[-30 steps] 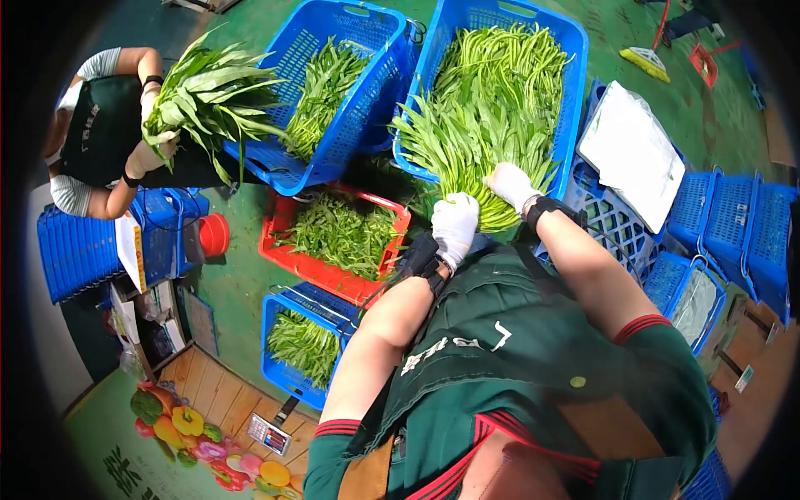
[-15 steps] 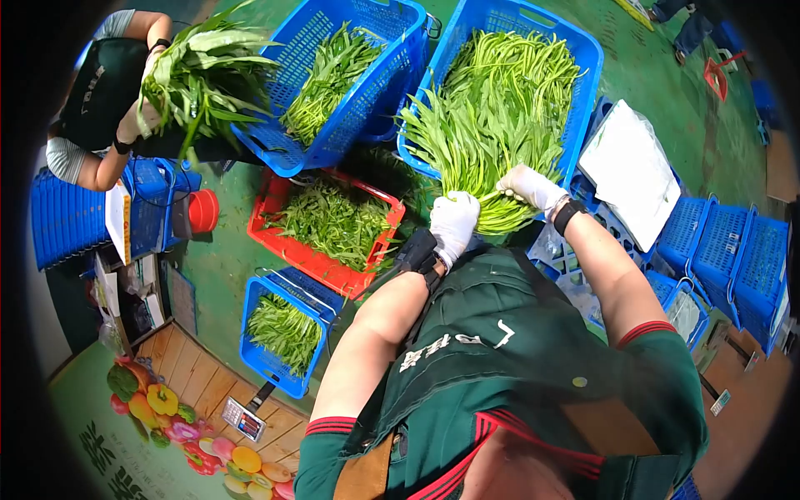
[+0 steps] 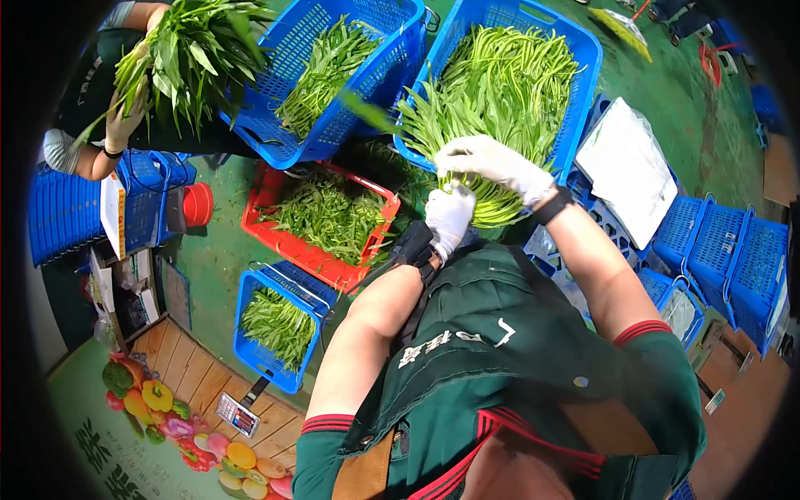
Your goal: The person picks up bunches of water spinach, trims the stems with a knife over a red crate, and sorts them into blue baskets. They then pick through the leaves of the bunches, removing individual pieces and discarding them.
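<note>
Both my hands wear white gloves and work at the near end of a blue basket (image 3: 590,92) heaped with long-stemmed water spinach (image 3: 508,83). My left hand (image 3: 450,217) is closed in a fist around the stems of a bunch of water spinach. Just above it, my right hand (image 3: 496,167) lies across the same bunch, its fingers curled over the stems. Leaves of the bunch point away from me over the heap, and its lower stems are partly hidden by the gloves.
Left of me stand a second blue basket (image 3: 250,137) of greens, a red crate (image 3: 283,248) with loose leaves and a smaller blue basket (image 3: 283,377). A co-worker's gloved hand (image 3: 125,125) holds greens. Stacked blue baskets (image 3: 717,250) and a white sheet (image 3: 625,162) are at right.
My right hand has moved left and up, from the stems at the right onto the bunch above my left hand. My left hand has lowered slightly. The co-worker's greens have shifted and turned.
</note>
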A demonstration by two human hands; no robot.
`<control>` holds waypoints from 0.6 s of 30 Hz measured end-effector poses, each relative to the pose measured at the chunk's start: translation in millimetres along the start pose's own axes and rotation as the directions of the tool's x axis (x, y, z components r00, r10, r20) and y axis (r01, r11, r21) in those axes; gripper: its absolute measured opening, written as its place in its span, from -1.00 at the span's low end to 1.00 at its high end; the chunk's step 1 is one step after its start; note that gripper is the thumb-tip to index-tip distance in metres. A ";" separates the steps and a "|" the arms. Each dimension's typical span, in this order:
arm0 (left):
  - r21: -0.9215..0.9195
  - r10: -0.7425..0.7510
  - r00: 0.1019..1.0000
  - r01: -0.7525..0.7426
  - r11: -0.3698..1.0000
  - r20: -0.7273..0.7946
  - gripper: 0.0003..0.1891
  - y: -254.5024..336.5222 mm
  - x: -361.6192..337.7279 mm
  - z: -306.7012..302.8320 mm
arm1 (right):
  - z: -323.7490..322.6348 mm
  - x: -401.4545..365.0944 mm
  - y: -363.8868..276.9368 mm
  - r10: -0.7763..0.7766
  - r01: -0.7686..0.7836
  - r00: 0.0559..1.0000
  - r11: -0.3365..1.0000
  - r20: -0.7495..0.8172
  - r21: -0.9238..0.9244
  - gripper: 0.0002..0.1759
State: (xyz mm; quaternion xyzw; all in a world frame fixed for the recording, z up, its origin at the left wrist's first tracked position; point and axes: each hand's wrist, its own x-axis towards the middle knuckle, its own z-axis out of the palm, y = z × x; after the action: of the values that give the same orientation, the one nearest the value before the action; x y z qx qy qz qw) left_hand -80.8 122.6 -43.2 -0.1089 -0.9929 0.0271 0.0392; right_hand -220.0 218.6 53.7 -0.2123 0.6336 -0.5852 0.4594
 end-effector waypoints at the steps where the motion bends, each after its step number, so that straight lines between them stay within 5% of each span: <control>1: 0.090 -0.026 1.000 0.026 0.996 0.002 -0.73 2.0 1.7 3.2 | -6.7 7.6 30.0 -0.002 0.002 1.000 1.000 -0.002 -0.005 -0.70; 2: 0.177 -0.057 0.998 0.055 0.983 0.006 -0.73 4.2 2.0 5.3 | -16.6 10.1 72.6 -0.040 -0.035 0.982 0.919 -0.182 -0.393 -0.72; 3: 0.183 -0.058 0.998 0.058 0.981 -0.001 -0.71 4.3 0.7 5.8 | -25.6 8.3 102.2 -0.145 -0.136 0.935 0.697 -0.324 -0.704 -0.73; 10: 0.141 -0.091 0.996 0.093 0.986 -0.026 -0.62 5.4 -2.4 9.8 | -17.0 -39.3 139.8 -0.126 -0.189 0.853 0.830 -0.507 -0.524 -0.78; 13: 0.101 -0.070 0.998 0.069 0.992 0.001 -0.62 2.9 -2.6 5.6 | -9.6 -36.8 154.8 -0.149 -0.274 0.698 0.848 -0.700 -0.454 -0.83; 18: 0.103 -0.031 0.999 0.031 0.994 0.005 -0.61 2.7 -2.5 4.4 | -11.4 -34.3 163.0 -0.064 -0.297 0.683 0.886 -0.727 -0.357 -0.82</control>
State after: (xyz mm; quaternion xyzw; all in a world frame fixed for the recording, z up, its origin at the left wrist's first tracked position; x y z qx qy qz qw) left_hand -78.2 124.5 -47.9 -0.0912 -0.9919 0.0779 0.0417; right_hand -168.9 289.2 -88.8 -0.0231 0.8915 -0.4273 0.1488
